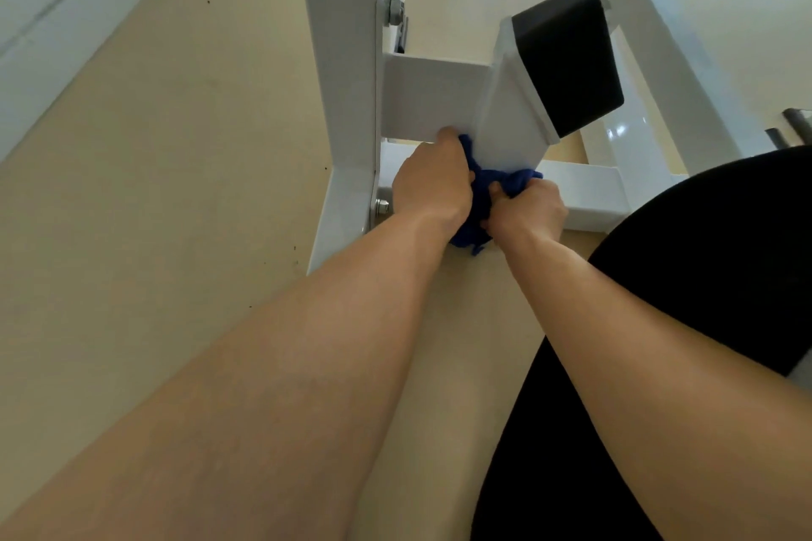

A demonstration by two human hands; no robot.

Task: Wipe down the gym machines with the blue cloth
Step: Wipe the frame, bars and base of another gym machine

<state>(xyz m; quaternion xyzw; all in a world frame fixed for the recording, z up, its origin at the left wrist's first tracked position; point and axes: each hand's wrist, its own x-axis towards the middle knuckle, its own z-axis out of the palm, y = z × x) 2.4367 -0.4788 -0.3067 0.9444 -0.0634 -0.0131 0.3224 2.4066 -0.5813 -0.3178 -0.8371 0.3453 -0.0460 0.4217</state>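
A crumpled blue cloth (pixel 481 200) is bunched between both my hands at the foot of a white gym machine frame (pixel 433 101). My left hand (pixel 433 184) grips the cloth's left side, its fingertips up against the white crossbar. My right hand (pixel 529 206) pinches the cloth's right end below the slanted white post (pixel 509 123). That post ends in a black rubber cap (pixel 569 57). Most of the cloth is hidden behind my hands.
A tall white upright (pixel 342 57) with bolts (pixel 395 9) stands left of the crossbar. A low white base rail (pixel 584 189) runs right. Beige floor spreads left toward a white wall (pixel 66 13). My dark-clothed knee (pixel 712 277) fills the right.
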